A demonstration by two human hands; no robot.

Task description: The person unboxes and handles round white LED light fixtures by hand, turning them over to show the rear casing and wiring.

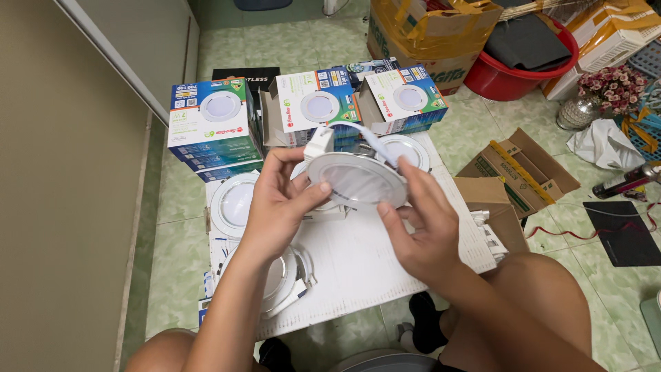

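— Hands first: what are they doing?
— Left hand [279, 200] and right hand [420, 231] clamp opposite rims of one round white recessed ceiling lamp [357, 180], tilted so its face shows, above the white cardboard sheet [358, 265].
— And its white cable [365, 134]?
— Loops up behind, clear of the fingers.
— Others?
— Flat on the sheet at left; colourful printed boxes [213, 124] stand far.

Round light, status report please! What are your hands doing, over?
Left hand and right hand both grip the round light. Held above white sheet. Nothing blocking, over.
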